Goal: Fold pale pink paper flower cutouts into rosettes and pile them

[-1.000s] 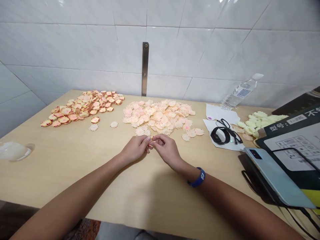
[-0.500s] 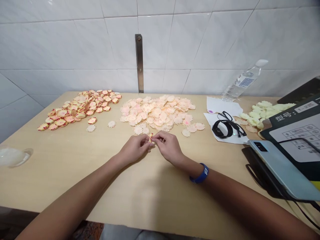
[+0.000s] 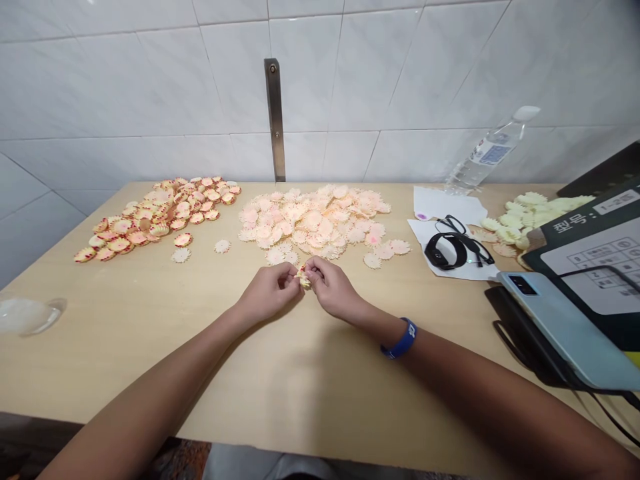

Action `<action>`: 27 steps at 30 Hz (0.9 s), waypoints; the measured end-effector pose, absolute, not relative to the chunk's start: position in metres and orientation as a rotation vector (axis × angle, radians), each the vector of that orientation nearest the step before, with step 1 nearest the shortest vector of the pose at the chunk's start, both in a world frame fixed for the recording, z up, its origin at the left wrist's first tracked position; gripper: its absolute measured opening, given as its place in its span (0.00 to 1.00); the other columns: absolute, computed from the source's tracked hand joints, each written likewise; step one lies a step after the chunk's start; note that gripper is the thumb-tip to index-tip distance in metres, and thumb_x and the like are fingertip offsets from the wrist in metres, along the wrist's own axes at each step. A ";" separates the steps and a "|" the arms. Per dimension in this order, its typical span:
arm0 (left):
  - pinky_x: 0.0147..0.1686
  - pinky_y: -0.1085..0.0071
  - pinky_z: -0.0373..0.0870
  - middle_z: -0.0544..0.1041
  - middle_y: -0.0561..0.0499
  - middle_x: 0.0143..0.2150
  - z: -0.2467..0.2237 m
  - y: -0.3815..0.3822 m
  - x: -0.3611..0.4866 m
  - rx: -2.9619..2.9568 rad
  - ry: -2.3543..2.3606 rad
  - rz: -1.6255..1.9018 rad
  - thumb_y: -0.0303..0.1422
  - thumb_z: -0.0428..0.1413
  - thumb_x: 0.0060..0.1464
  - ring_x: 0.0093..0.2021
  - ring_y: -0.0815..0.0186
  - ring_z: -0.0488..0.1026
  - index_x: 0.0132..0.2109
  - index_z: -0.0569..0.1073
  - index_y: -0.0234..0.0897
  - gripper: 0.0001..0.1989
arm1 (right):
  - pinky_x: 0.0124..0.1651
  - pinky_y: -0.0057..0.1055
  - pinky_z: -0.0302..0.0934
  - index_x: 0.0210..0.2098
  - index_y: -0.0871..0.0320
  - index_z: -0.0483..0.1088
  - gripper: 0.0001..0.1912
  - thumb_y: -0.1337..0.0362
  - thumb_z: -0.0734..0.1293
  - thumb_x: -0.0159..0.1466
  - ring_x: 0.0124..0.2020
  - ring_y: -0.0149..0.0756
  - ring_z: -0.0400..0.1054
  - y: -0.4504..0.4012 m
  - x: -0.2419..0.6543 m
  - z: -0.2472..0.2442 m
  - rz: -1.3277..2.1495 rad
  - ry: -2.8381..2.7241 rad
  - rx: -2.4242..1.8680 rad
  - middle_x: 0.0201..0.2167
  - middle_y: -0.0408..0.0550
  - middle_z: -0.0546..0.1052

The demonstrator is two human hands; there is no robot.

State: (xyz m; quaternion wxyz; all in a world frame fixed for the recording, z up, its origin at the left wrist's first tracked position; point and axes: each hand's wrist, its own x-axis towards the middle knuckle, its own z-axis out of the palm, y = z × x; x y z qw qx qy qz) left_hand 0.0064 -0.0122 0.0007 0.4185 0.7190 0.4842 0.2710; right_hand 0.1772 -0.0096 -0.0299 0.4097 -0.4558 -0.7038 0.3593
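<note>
Between my hands is a small scallop-edged disc [image 3: 303, 276], cream with red along its rim, seen nearly edge-on. My left hand [image 3: 271, 291] pinches it from the left with thumb and forefinger. From the other side my right hand [image 3: 331, 288] pinches it too, a blue wristband [image 3: 401, 339] on that wrist. Just beyond the fingers spreads a pile of pale pink scalloped discs [image 3: 315, 220]. Farther left lies a heap of similar red-edged discs [image 3: 150, 220]. Two pale discs lie apart, one a white-pink disc [image 3: 223, 247]. The fingers partly hide the held disc.
To the right, black glasses and a black watch [image 3: 445, 250] lie on white paper [image 3: 435, 267]. A plastic bottle [image 3: 485, 157] leans there, near pale green discs [image 3: 520, 213]. A light-blue phone [image 3: 575, 327] lies by a dark box [image 3: 600, 247]. A translucent cup [image 3: 27, 315] is at left.
The held disc has turned a little between my fingertips, showing more of its pale scalloped edge. Both hands stay together in nearly the same place; the view has shifted slightly.
</note>
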 end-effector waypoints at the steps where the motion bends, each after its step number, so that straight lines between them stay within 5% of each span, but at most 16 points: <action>1: 0.31 0.72 0.67 0.77 0.51 0.27 0.001 -0.012 0.006 1.765 1.207 0.679 0.36 0.53 0.55 0.30 0.65 0.74 0.31 0.69 0.36 0.08 | 0.30 0.30 0.53 0.29 0.55 0.59 0.07 0.63 0.57 0.64 0.25 0.33 0.59 -0.009 0.178 -0.030 0.969 -1.755 -1.127 0.22 0.41 0.65; 8: 0.34 0.69 0.72 0.77 0.49 0.28 0.007 0.003 -0.006 1.525 1.083 0.740 0.36 0.54 0.54 0.29 0.66 0.75 0.33 0.70 0.34 0.09 | 0.25 0.27 0.52 0.30 0.55 0.59 0.11 0.55 0.60 0.64 0.20 0.29 0.55 0.000 0.183 -0.033 1.288 -1.528 -1.029 0.17 0.37 0.62; 16: 0.33 0.71 0.73 0.76 0.51 0.27 0.012 0.000 0.001 1.490 1.095 0.796 0.34 0.55 0.51 0.28 0.68 0.74 0.32 0.71 0.34 0.06 | 0.27 0.28 0.52 0.31 0.57 0.66 0.11 0.56 0.62 0.64 0.24 0.29 0.56 -0.013 0.178 -0.028 1.071 -1.615 -1.053 0.23 0.41 0.65; 24: 0.35 0.70 0.72 0.76 0.50 0.29 0.007 -0.002 0.003 1.448 1.078 0.744 0.35 0.56 0.51 0.29 0.68 0.74 0.37 0.71 0.34 0.09 | 0.30 0.28 0.55 0.30 0.57 0.64 0.10 0.58 0.62 0.63 0.26 0.30 0.60 -0.010 0.178 -0.026 1.205 -1.608 -1.045 0.25 0.41 0.67; 27: 0.34 0.73 0.71 0.76 0.50 0.37 0.003 -0.002 0.001 1.660 1.202 0.832 0.34 0.57 0.52 0.33 0.69 0.74 0.43 0.70 0.35 0.11 | 0.28 0.28 0.53 0.28 0.56 0.61 0.11 0.57 0.62 0.63 0.24 0.28 0.58 -0.010 0.179 -0.023 1.239 -1.584 -1.053 0.22 0.39 0.64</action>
